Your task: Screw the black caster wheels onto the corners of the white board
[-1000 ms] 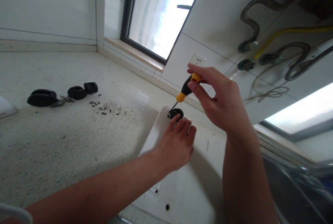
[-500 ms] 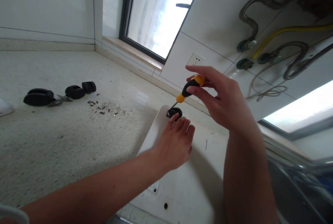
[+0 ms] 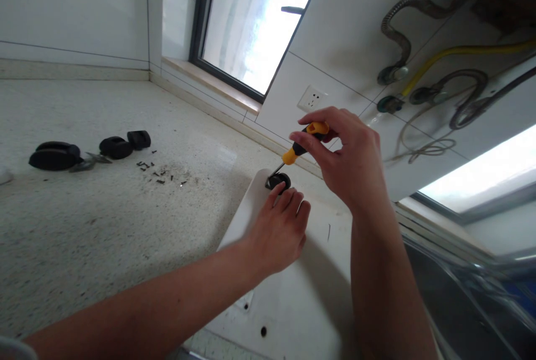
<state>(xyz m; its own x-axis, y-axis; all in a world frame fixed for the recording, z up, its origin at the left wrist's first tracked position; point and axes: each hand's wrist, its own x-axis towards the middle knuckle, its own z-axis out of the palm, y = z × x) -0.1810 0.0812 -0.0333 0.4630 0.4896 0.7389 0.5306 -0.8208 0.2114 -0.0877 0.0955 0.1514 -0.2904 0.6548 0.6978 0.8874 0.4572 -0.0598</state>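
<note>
My right hand (image 3: pixel 345 150) is closed around a yellow and black screwdriver (image 3: pixel 299 147), held at a slant. Its metal tip reaches down to the mounting plate of a black caster wheel (image 3: pixel 279 182) at the far corner of a white board (image 3: pixel 247 209). With its fingers bent, my left hand (image 3: pixel 285 229) presses on the near side of that caster. The exact spot under the tip is too small to make out. Two dark holes show in the near part of the board.
On the speckled countertop (image 3: pixel 125 237) to the left lie black casters (image 3: pixel 55 156) with metal plates and several small screws (image 3: pixel 144 166) among dark crumbs. A window (image 3: pixel 259 19), wall socket (image 3: pixel 312 98) and hoses (image 3: pixel 396 25) are behind. A metal sink (image 3: pixel 452 287) lies at the right.
My right hand has shifted its grip on the screwdriver handle, thumb and fingers now further round it. The left hand stays on the caster. The view has shifted slightly.
</note>
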